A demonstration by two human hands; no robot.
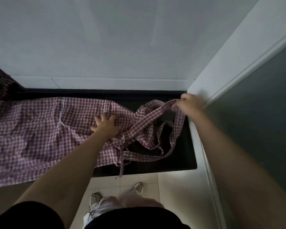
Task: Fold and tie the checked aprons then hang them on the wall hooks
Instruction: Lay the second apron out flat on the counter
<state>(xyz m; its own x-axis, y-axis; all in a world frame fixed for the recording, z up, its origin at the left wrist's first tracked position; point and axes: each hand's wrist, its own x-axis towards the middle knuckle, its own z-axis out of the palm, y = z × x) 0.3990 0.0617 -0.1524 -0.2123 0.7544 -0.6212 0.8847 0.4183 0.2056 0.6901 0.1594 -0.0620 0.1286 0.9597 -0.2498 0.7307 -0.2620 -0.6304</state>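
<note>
Now L grip [106, 125] flat on crumpled checked apron [40, 129], R grip [187, 103] round strap [149, 119].

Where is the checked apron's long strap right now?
In the head view, the red-and-white checked fabric strap runs at right of centre from the right hand gripping it by the white door frame down toward the left hand.

One pink-and-white checked cotton apron [40, 129] lies spread across one dark, glossy black tabletop [185, 156]. A second piece of darker checked cloth [0, 85] shows at the far left edge; whether it is another apron cannot be told. Two bare hands are in view: the left hand [106, 125] and the right hand [189, 103]. Two white trainers [136, 187] stand on the pale tiled floor [172, 187] below.
</note>
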